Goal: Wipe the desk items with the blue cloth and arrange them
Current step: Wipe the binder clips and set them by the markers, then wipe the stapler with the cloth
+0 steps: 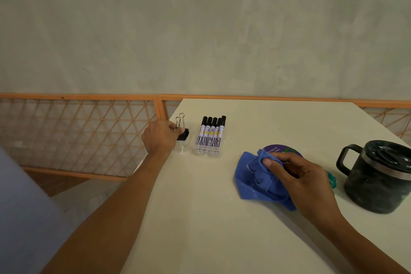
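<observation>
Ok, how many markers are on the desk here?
5 markers, upright side by side in one clear holder at the far left of the desk, right of the binder clips. Others could hide behind them.

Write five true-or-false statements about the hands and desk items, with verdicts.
1. The right hand grips the blue cloth. True.
2. The black mug stands right of the cloth. True.
3. The left hand holds the mug. False: it holds the binder clips beside the markers.
4. The markers lie scattered. False: they sit side by side in a clear holder.
5. The cloth partly covers a purple disc. True.
</observation>
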